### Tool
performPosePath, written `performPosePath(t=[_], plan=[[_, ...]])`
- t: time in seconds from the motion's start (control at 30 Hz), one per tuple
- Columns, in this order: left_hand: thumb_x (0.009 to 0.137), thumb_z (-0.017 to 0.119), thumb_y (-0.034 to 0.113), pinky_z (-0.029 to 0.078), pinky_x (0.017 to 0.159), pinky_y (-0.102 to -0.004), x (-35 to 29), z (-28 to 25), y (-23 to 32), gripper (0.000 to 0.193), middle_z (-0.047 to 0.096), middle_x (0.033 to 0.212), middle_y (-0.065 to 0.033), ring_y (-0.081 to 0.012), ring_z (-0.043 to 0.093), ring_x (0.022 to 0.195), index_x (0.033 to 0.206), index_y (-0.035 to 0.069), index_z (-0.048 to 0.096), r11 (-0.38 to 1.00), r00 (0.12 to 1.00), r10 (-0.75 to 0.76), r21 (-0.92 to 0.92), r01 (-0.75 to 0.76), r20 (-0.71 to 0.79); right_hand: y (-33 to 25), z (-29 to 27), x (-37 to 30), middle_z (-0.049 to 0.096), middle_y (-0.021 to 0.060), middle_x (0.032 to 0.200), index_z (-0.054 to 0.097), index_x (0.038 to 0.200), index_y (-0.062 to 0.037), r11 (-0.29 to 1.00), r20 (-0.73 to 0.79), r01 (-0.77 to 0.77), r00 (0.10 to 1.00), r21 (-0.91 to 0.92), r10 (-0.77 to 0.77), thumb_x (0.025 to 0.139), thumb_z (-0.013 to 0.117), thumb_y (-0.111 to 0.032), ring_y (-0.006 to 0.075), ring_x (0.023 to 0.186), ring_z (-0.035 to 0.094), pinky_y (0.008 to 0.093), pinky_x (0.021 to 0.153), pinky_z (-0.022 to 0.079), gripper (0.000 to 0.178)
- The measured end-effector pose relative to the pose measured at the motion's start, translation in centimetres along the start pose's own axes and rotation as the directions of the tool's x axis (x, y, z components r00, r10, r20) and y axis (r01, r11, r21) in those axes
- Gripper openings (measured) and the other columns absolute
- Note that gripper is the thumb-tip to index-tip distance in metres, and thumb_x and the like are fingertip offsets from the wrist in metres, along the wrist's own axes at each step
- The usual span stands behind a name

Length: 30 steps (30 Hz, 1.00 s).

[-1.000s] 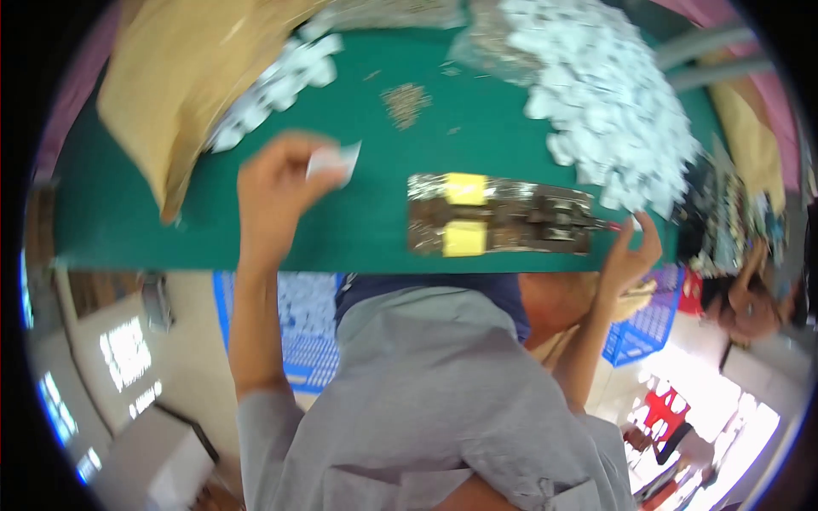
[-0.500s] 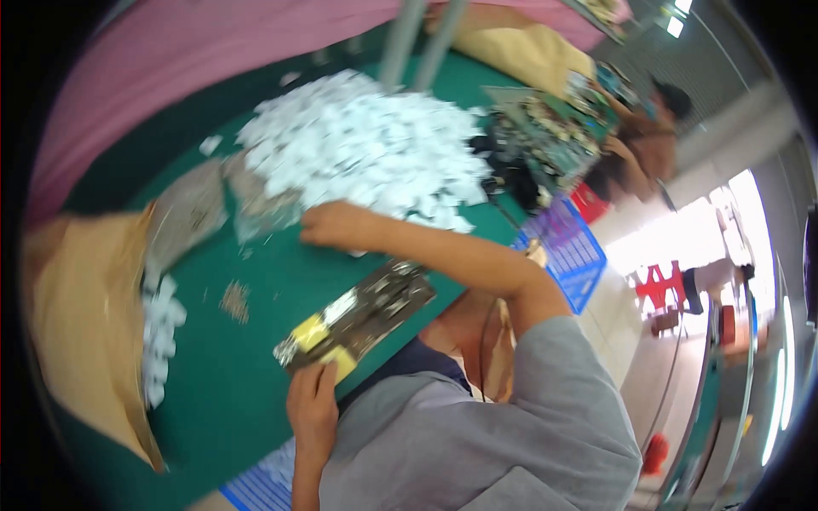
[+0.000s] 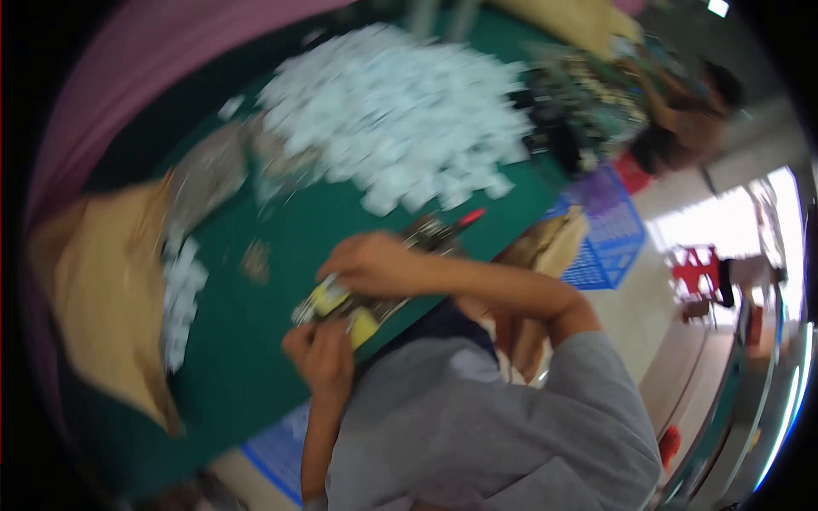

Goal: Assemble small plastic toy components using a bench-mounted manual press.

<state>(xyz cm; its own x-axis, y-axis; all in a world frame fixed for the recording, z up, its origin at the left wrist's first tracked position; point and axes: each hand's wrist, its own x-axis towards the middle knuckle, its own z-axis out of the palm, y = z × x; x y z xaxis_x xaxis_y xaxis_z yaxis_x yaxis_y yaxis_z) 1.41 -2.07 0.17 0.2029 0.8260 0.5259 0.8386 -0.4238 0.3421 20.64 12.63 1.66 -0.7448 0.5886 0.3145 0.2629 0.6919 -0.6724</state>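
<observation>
A dark brown, shiny flat block with yellow patches point(image 3: 365, 325) lies at the table's near edge in front of me. My left hand point(image 3: 324, 356) is at its left end, fingers bent and closed, with the tips by a silvery corner. Over the block's middle, my right hand point(image 3: 375, 264) is closed in a pinch, tips pointing left above a yellow patch. A small pale bit shows at those fingertips, too blurred to name. My right hand and forearm hide much of the block. A red-tipped tool point(image 3: 471, 217) lies at its far right end.
A big heap of small white pieces point(image 3: 400, 111) covers the far table. Clear bags point(image 3: 209, 175), a tan sack point(image 3: 111, 289) with white pieces at its mouth, and a small brown pile point(image 3: 256, 260) are at left. A blue crate point(image 3: 609, 247) stands right; another person point(image 3: 690, 128) sits beyond.
My right hand has come back from beside the white heap to above the yellow patches on the block. My left hand stays at the block's left end. The whole view has shifted slightly.
</observation>
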Motion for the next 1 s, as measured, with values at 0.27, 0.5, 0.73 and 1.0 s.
performPosePath(t=[0.27,0.5,0.73,1.0], plan=[[0.075,0.09,0.008,0.047,0.098,-0.0443,-0.2,1.9,0.0,0.051,0.062,0.125,-0.0078,-0.0331,0.053,0.117,0.122,0.014,0.072,0.972,0.966,-0.203,-0.151,0.18,-0.158,-2.7,-0.9,0.0,0.075,0.0095,0.094,0.078,0.112,-0.0065,0.993,0.011,-0.108,0.994,0.038,0.108,0.09,0.076,-0.007,0.0294,0.087,0.07,0.0393,0.078,0.055,0.022],[0.08,0.088,0.014,0.043,0.106,-0.0453,-1.1,2.2,-1.5,0.074,0.066,0.133,-0.0103,-0.0339,0.051,0.126,0.145,0.005,0.054,0.921,0.946,-0.3,-0.296,0.252,-0.127,-3.3,0.2,-0.1,0.075,0.0087,0.096,0.077,0.106,-0.0035,0.926,0.184,-0.31,0.944,0.216,0.273,0.095,0.072,-0.008,0.0259,0.087,0.068,0.0368,0.083,0.052,0.013],[0.083,0.085,0.01,0.04,0.107,-0.0443,-0.9,1.9,-1.6,0.078,0.072,0.121,-0.0052,-0.0304,0.05,0.126,0.152,0.007,0.049,0.797,0.913,-0.404,-0.471,0.379,0.05,-3.5,-0.4,0.6,0.075,0.0099,0.098,0.074,0.102,-0.0013,0.971,0.273,-0.203,0.948,0.126,0.162,0.096,0.072,-0.007,0.0264,0.092,0.068,0.037,0.084,0.053,0.009],[0.082,0.085,0.007,0.042,0.106,-0.0443,-0.5,1.8,-1.8,0.074,0.071,0.118,-0.0046,-0.0294,0.052,0.123,0.147,0.009,0.053,0.813,0.932,-0.358,-0.471,0.342,0.058,-4.7,0.3,-1.2,0.071,0.0058,0.102,0.071,0.099,-0.0068,0.987,0.007,0.114,0.993,-0.117,-0.114,0.08,0.081,-0.005,0.0268,0.092,0.068,0.0395,0.081,0.05,0.021]])
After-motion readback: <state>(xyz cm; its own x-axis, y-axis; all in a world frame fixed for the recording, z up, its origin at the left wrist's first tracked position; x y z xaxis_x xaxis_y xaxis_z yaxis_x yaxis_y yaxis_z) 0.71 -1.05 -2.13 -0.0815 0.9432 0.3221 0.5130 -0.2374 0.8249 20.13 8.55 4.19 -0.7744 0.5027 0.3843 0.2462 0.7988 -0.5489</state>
